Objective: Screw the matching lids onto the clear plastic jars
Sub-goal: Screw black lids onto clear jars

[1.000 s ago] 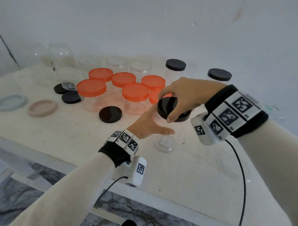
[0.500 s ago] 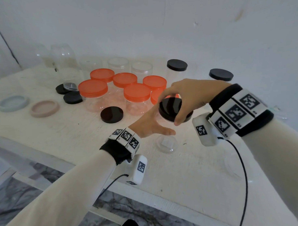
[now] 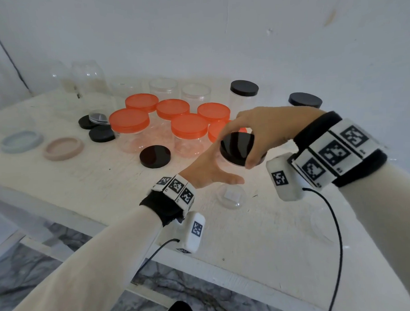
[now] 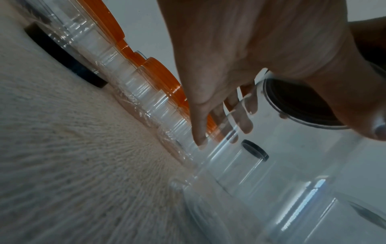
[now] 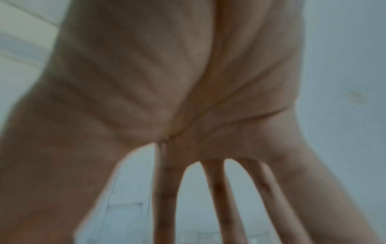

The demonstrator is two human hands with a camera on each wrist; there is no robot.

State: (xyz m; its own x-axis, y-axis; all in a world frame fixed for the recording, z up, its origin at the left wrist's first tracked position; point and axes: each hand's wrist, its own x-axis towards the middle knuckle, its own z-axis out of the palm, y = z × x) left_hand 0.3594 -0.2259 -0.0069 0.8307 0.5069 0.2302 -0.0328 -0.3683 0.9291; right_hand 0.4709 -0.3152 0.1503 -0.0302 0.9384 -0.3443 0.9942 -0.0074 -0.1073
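My left hand (image 3: 207, 171) cups the jar (image 3: 228, 175), right hand (image 3: 263, 132) pinches the black lid (image 3: 237, 148) on top (orange jars (image 3: 189, 132) crowd behind, table edge (image 3: 226, 268) near).

Soft, even daylight; head view sharp with bowed edges, wrist views blurred.

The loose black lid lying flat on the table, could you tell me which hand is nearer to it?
Left. The left hand holds the jar just right of the loose black lid; the right hand is farther right.
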